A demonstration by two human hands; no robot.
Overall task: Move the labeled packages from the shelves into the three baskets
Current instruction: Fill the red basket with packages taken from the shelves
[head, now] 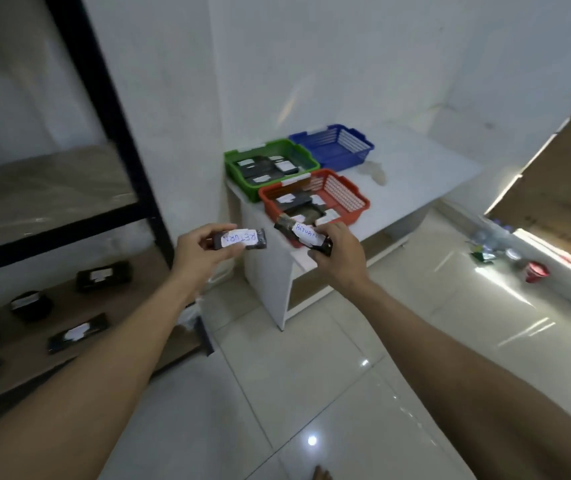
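Holding one dark package each, both hands were out in front of the white table (426, 168). The left hand (201, 249) had its fingers curled round a dark package (242, 239) from the near end, label up, and the white slip read "RETURN" in blue pen, upside down from the camera. The right hand (337, 252) pinched a second package (303, 233) from above, right at the near rim of the red basket (353, 195); its label looked like "RETURN" too, though the last letters were under the fingers so I can't swear to it.

Room-wise: the red basket sat at the table's near left corner, already carrying a few labelled packages. The green basket (242, 174) was just behind it, touching the wall-side edge, also with several packages inside. The blue basket (350, 147) sat behind and to the right and held nothing I could see. The right half of the tabletop was bare except for a stain. Tiled floor (311, 393) between the person and the table was open.

Over on the left, the black-framed shelf (118, 133) had more labelled packages (104, 276) on its lower board, writing too blurred to read.
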